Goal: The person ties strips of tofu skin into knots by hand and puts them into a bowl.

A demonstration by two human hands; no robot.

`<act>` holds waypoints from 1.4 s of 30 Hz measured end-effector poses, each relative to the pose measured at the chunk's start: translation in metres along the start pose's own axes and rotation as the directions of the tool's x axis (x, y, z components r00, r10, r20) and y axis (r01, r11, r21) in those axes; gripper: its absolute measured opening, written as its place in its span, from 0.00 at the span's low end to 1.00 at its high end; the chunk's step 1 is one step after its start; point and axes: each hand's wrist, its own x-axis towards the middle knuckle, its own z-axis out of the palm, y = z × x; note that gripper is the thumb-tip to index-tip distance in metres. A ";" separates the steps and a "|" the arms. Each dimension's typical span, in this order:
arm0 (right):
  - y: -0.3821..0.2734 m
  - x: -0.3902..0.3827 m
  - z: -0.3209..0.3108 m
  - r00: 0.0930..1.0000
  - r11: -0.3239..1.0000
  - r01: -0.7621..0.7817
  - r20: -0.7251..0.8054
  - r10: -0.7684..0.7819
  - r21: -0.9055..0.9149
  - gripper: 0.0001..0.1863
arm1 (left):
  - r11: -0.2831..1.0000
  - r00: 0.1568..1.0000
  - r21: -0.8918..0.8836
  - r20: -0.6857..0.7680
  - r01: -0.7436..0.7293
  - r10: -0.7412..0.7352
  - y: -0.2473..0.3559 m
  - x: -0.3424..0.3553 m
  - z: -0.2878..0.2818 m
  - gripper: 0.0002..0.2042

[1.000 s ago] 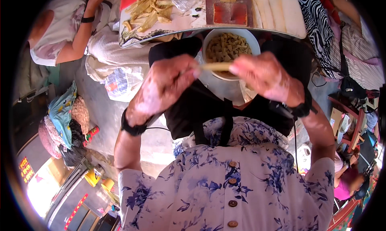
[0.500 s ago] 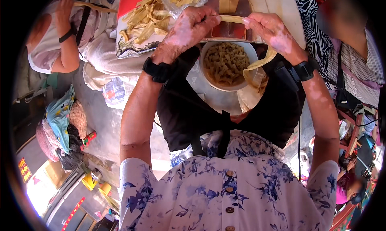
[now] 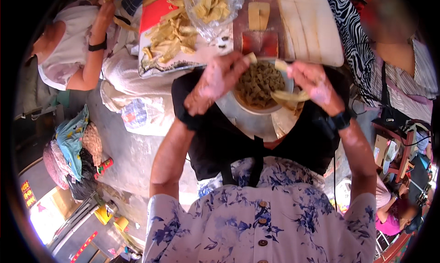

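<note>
Two hands parted above the bowl, a piece in each

Half a second ago both hands were raised over the table (image 3: 316,29), a single band stretched between them. They have since come nearer and lower, and a gap now separates them. Judged from that gap, the band has been divided, with the smaller part on the left.

The left hand (image 3: 215,79) pinches a short piece (image 3: 251,57) between thumb and fingers, at the far left of the bowl (image 3: 259,112). The right hand (image 3: 316,82) grips a strip (image 3: 281,65) whose blunt end projects left over the far right rim. A trailing band (image 3: 291,96) shows on the near side of that hand, reaching left over the bowl; it appears to belong to the same strip, though the hand hides the join.

Condition of material: pale yellow, flat and ribbon-like, the trailing part slightly curved. Short cut pieces (image 3: 261,82), duller and browner, are heaped in the bowl. Longer strips (image 3: 172,38) lie loosely piled at far left on the table, beside a clear plastic bag (image 3: 208,30) holding more
</note>
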 end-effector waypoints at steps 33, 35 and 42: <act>-0.061 -0.026 0.089 0.949 0.962 0.266 0.158 -0.274 0.068 0.08 | 0.652 0.860 0.714 -0.140 -0.256 0.491 0.058 -0.106 -0.018 0.16; -0.054 -0.027 0.093 0.895 0.897 0.438 0.069 -0.441 0.060 0.07 | 0.767 0.884 0.531 -0.069 -0.360 0.462 0.058 -0.108 0.000 0.13; -0.064 -0.050 0.066 0.881 0.964 0.198 0.399 -0.255 0.179 0.15 | 0.895 0.897 0.176 0.254 -0.410 0.361 0.050 -0.123 -0.001 0.09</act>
